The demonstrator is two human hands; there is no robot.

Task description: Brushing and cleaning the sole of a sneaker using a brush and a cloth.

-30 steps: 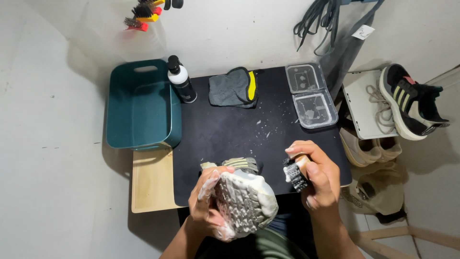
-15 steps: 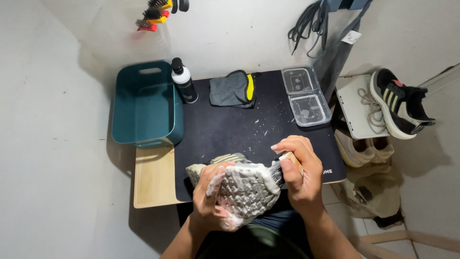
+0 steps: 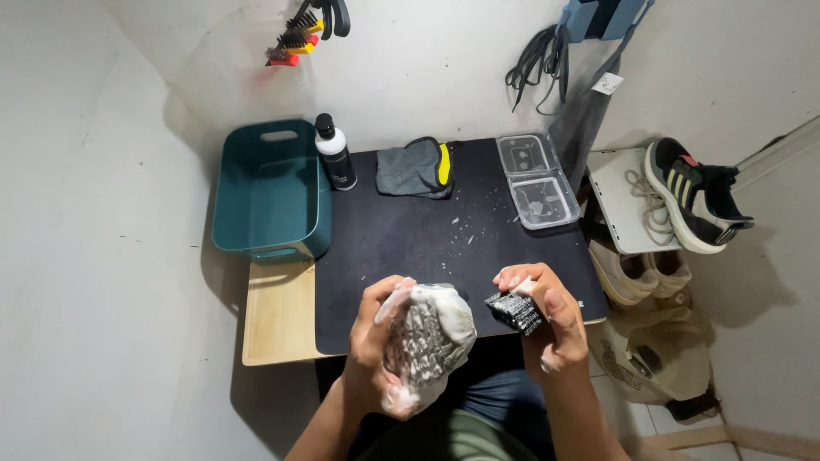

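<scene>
Bristles are off the sole now: your right hand [image 3: 547, 320] has pulled the black-bristled scrub brush [image 3: 514, 309] away, while your left hand [image 3: 376, 346] grips the foam-covered grey sneaker [image 3: 427, 335], sole up, above the black-matted table [image 3: 410, 248] edge.

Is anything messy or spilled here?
Yes. White flecks are scattered across the black mat, and foam coats the shoe and the left hand holding it. The right hand holds a brush beside it.
</scene>
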